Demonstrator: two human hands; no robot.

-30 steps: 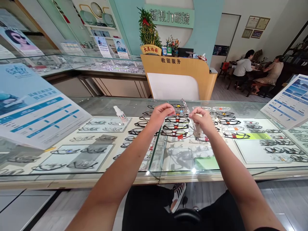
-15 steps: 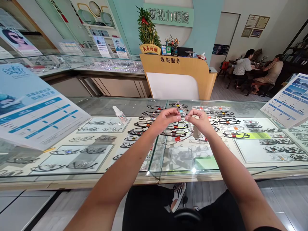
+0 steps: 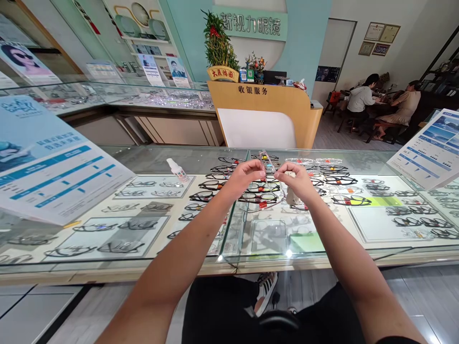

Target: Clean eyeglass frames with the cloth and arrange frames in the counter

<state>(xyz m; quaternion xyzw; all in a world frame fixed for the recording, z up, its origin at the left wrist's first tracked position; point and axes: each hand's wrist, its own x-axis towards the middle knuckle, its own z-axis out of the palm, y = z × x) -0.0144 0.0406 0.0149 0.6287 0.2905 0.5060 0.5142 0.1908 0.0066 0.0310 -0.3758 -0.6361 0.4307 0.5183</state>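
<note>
Above the glass display surface (image 3: pixel 143 162), a clear-framed pair of spectacles (image 3: pixel 269 176) is pinched between the left hand (image 3: pixel 245 177) and right hand (image 3: pixel 297 181), both grips closed on it. Beyond, "收银服务" is read on the orange cashier desk (image 3: pixel 267 112).

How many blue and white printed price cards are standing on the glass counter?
2: one large blue and white printed card on the glass counter at far left, another blue and white card at far right. More may be out of frame.

two hands (image 3: pixel 247 176), one spray bottle (image 3: pixel 178 170), two seated people (image 3: pixel 360 101)
</note>
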